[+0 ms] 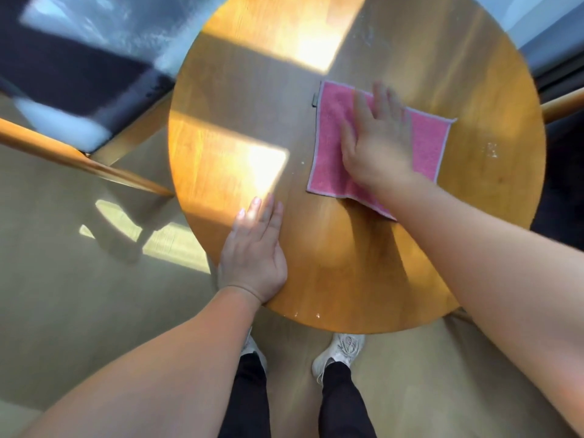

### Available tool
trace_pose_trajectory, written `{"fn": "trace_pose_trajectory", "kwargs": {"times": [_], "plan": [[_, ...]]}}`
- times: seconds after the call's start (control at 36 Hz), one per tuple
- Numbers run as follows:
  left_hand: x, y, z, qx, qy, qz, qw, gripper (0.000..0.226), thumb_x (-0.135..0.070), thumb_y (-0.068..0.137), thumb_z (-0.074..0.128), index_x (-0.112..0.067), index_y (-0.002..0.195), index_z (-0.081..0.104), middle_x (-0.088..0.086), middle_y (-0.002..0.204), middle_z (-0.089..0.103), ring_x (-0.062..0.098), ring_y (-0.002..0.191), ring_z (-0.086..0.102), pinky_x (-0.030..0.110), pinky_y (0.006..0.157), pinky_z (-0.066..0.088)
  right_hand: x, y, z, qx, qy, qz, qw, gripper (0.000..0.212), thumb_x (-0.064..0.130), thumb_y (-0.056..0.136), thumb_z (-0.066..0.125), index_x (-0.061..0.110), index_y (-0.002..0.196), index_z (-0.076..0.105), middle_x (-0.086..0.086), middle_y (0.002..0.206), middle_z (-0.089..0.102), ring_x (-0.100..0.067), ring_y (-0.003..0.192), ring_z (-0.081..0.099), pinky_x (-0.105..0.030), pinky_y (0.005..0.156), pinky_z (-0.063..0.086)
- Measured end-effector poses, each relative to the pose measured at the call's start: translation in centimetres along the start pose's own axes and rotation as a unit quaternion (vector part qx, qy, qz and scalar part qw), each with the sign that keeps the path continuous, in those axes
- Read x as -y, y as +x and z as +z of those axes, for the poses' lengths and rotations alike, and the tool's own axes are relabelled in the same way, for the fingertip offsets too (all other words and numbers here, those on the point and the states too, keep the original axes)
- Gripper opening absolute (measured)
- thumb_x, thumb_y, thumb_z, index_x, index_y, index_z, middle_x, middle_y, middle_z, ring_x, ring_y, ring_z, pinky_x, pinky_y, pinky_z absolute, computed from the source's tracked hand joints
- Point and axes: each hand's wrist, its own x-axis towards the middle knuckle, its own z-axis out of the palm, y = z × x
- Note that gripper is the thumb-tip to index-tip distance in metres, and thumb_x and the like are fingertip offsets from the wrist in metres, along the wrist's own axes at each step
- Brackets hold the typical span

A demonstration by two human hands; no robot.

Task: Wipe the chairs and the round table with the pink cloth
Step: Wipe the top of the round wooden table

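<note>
The round wooden table [316, 273] fills the middle of the view, lit by patches of sun. A square pink cloth [331, 159] with a pale border lies spread flat on its right half. My right hand [376, 143] presses flat on the cloth with fingers stretched out and slightly blurred. My left hand [256, 251] rests flat on the table's near left edge, holding nothing. A chair [79, 86] with a dark seat and a wooden frame stands at the upper left, beside the table.
Pale specks [491, 150] mark the table top near its right rim and at the far side. A wooden chair part [562, 105] pokes in at the right edge. My feet in white shoes [341, 352] stand under the table's near rim on beige floor.
</note>
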Motion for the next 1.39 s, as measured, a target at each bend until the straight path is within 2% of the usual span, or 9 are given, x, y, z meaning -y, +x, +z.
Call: {"fn": "trace_pose_trajectory", "kwargs": {"times": [0.08, 0.25, 0.39, 0.53, 0.78, 0.92, 1.08, 1.17, 1.39], "plan": [[0.0, 0.0, 0.0, -0.003, 0.006, 0.000, 1.000, 0.055, -0.012, 0.080, 0.036, 0.000, 0.132, 0.051, 0.016, 0.141, 0.044, 0.037, 0.132, 0.039, 0.046, 0.112, 0.025, 1.7, -1.7, 2.0, 0.049, -0.016, 0.113, 0.992, 0.064, 0.051, 0.100, 0.023, 0.022, 0.156, 0.013, -0.020, 0.162, 0.001, -0.040, 0.148, 0.000, -0.058, 0.117, 0.000], [0.4, 0.1, 0.2, 0.011, 0.005, 0.006, 1.000, 0.057, -0.014, 0.080, 0.035, 0.000, 0.134, 0.048, 0.016, 0.144, 0.041, 0.036, 0.134, 0.036, 0.044, 0.113, 0.021, 1.2, 0.8, 3.1, 0.081, -0.017, 0.027, 0.996, 0.073, 0.064, 0.093, 0.010, 0.028, 0.155, -0.002, -0.014, 0.161, -0.015, -0.036, 0.146, -0.018, -0.054, 0.111, -0.019], [0.3, 0.0, 0.0, 0.014, -0.004, 0.005, 1.000, 0.057, -0.014, 0.080, 0.035, 0.000, 0.134, 0.049, 0.016, 0.144, 0.042, 0.036, 0.133, 0.038, 0.043, 0.114, 0.020, 1.0, 4.9, 1.4, 0.093, 0.113, -0.049, 0.988, 0.058, 0.050, 0.099, 0.007, 0.034, 0.153, 0.020, -0.003, 0.164, -0.002, -0.023, 0.150, -0.010, -0.046, 0.116, -0.015], [0.3, -0.3, -0.1, 0.005, -0.032, -0.002, 0.999, 0.056, -0.014, 0.080, 0.035, 0.000, 0.132, 0.050, 0.015, 0.144, 0.042, 0.034, 0.134, 0.037, 0.041, 0.114, 0.018, 1.2, 3.7, 2.6, 0.069, -0.055, -0.087, 0.992, 0.065, 0.056, 0.096, 0.010, 0.031, 0.155, 0.001, -0.007, 0.163, -0.009, -0.028, 0.149, -0.011, -0.052, 0.118, -0.010], [1.1, -0.7, -1.6, -0.005, -0.134, -0.027, 0.991, 0.055, -0.005, 0.079, 0.032, 0.005, 0.131, 0.048, 0.022, 0.139, 0.044, 0.037, 0.132, 0.039, 0.049, 0.111, 0.028, 1.7, -3.3, 2.7, 0.091, -0.065, -0.185, 0.976, 0.067, 0.059, 0.094, 0.014, 0.030, 0.155, 0.015, -0.009, 0.163, 0.004, -0.032, 0.150, 0.000, -0.055, 0.118, -0.005], [4.3, -1.2, -3.9, 0.031, -0.008, 0.001, 0.999, 0.055, -0.012, 0.080, 0.031, 0.002, 0.130, 0.050, 0.019, 0.141, 0.044, 0.035, 0.134, 0.036, 0.046, 0.113, 0.022, 2.8, -8.2, 3.1, 0.112, -0.067, -0.203, 0.970, 0.068, 0.058, 0.093, 0.017, 0.026, 0.154, 0.023, -0.012, 0.162, 0.013, -0.037, 0.149, 0.009, -0.059, 0.117, 0.000], [7.4, -2.5, -5.6, 0.068, 0.083, -0.020, 0.994, 0.060, -0.023, 0.088, 0.024, -0.007, 0.146, 0.029, 0.008, 0.157, 0.016, 0.020, 0.145, 0.008, 0.029, 0.116, -0.006, 4.8, -16.2, 5.2, 0.135, -0.036, -0.232, 0.963, 0.062, 0.057, 0.098, 0.016, 0.029, 0.153, 0.012, -0.008, 0.161, 0.004, -0.032, 0.149, 0.000, -0.057, 0.117, -0.005], [8.1, -3.2, -6.0, 0.085, 0.093, -0.016, 0.992, 0.062, -0.024, 0.087, 0.020, -0.009, 0.148, 0.025, 0.006, 0.157, 0.013, 0.017, 0.145, 0.006, 0.028, 0.116, -0.007, 6.0, -19.7, 6.0, 0.137, -0.033, -0.229, 0.963, 0.060, 0.056, 0.101, 0.010, 0.028, 0.153, 0.015, -0.008, 0.160, 0.009, -0.033, 0.148, 0.001, -0.054, 0.117, -0.004], [9.7, -2.9, -6.3, 0.086, 0.065, -0.006, 0.994, 0.054, -0.012, 0.095, 0.034, -0.011, 0.148, 0.024, 0.001, 0.158, 0.012, 0.013, 0.145, 0.004, 0.023, 0.113, -0.009, 7.0, -21.7, 6.5, 0.122, -0.048, -0.233, 0.964, 0.057, 0.051, 0.102, 0.022, 0.024, 0.152, 0.022, -0.006, 0.159, 0.018, -0.032, 0.147, 0.014, -0.054, 0.115, 0.008]]}}
